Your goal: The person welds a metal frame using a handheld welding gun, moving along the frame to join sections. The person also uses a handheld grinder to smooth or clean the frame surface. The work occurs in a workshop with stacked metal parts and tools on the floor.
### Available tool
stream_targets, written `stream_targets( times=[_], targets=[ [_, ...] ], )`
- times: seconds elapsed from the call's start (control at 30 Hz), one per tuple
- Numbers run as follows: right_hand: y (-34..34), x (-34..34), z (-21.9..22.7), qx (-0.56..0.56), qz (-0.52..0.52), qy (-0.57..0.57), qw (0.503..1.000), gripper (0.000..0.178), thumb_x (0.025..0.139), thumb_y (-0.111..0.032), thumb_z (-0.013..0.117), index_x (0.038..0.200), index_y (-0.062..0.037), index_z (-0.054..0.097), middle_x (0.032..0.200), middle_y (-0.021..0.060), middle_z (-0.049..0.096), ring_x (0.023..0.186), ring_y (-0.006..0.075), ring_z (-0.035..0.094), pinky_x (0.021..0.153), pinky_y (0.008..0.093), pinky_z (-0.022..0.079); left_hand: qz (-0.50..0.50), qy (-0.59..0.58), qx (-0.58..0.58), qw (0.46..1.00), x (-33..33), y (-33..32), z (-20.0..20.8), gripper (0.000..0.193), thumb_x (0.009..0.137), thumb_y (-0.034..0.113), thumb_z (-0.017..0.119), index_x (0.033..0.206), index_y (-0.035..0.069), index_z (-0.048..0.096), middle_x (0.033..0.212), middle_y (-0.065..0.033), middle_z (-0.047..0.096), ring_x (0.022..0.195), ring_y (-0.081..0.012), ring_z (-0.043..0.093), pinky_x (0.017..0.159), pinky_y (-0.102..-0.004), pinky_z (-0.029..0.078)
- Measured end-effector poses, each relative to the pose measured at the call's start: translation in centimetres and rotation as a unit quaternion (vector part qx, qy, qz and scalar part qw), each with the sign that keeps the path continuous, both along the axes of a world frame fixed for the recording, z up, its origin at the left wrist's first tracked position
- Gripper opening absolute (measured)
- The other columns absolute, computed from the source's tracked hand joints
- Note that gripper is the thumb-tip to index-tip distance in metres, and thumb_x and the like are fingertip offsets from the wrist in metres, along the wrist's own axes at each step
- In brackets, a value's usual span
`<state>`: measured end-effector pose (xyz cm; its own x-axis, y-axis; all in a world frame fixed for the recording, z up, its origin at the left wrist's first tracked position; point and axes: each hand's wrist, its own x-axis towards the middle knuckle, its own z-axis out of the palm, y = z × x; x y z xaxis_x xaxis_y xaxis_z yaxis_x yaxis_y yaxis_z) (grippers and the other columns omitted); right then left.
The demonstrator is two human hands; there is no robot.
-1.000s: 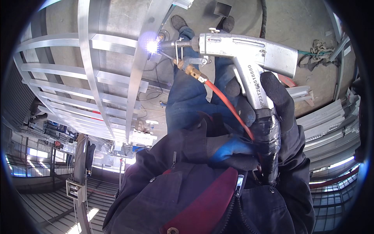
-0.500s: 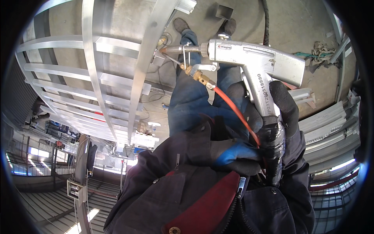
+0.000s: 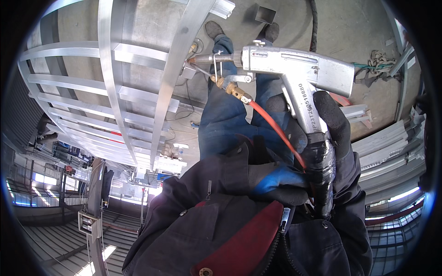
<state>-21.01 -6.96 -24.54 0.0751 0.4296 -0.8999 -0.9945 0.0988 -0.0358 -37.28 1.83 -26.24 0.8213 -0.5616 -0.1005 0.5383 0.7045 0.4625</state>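
Observation:
A silver handheld welding gun (image 3: 294,69) lies across the upper middle, its copper-tipped nozzle pointing left at a long aluminium bar of a frame (image 3: 177,60). Under the nozzle, a brass wire-feed fitting (image 3: 230,87) joins an orange-red hose (image 3: 274,126). Wrapped round the gun's grip is my right hand (image 3: 334,122) in a dark glove, fingers on both sides. My left hand (image 3: 281,181), in a grey and blue glove, reaches across my chest with curled fingers against the black-taped lower end of the gun (image 3: 320,179); part of its hold is hidden.
The aluminium lattice frame fills the left side. Stacked metal profiles (image 3: 384,147) lie at right, near a tangle of rope and straps (image 3: 380,64). A small open metal box (image 3: 265,14) and a dark cable (image 3: 313,27) are on the floor beyond my feet.
The welding gun's body has shifted slightly left, my right hand moving with it. Its nozzle tip stays close to the bar. My left hand is nearly unmoved.

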Motion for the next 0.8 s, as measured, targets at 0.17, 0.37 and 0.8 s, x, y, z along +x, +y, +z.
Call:
stream_targets(
  times=[0.17, 0.37, 0.8],
  targets=[
    [-0.1, 0.2, -0.2, 0.024, -0.042, 0.052, 0.997, 0.059, 0.107, -0.042, 0.044, 0.125, 0.0105, 0.062, 0.069, 0.0079, 0.064, 0.057, 0.0135, 0.057, 0.054, 0.0249, 0.046, 0.000, 0.003, 0.010, 1.000, 0.2, 0.2, 0.1, 0.033, 0.104, 0.028, 0.063, 0.124, 0.001, 0.066, 0.114, -0.0188, 0.071, 0.107, -0.0324, 0.069, 0.089, -0.0411, 0.054],
    [0.0, 0.2, -0.1, 0.010, -0.012, 0.018, 1.000, 0.058, 0.107, -0.042, 0.043, 0.125, 0.0105, 0.061, 0.070, 0.0082, 0.065, 0.058, 0.0137, 0.058, 0.054, 0.0246, 0.046, -0.018, 0.007, 0.008, 1.000, 0.3, 0.5, 0.1, 0.032, 0.104, 0.028, 0.062, 0.123, 0.002, 0.067, 0.112, -0.0189, 0.071, 0.106, -0.0324, 0.069, 0.088, -0.0411, 0.054],
    [0.1, 0.4, -0.2, 0.017, 0.006, 0.005, 1.000, 0.060, 0.109, -0.041, 0.040, 0.128, 0.0119, 0.060, 0.069, 0.0083, 0.064, 0.059, 0.0141, 0.058, 0.054, 0.0250, 0.046, -0.039, 0.027, -0.012, 0.999, 1.0, 1.2, 0.2, 0.033, 0.104, 0.029, 0.062, 0.122, 0.002, 0.066, 0.112, -0.0194, 0.071, 0.106, -0.0333, 0.069, 0.089, -0.0414, 0.053]
  ],
)
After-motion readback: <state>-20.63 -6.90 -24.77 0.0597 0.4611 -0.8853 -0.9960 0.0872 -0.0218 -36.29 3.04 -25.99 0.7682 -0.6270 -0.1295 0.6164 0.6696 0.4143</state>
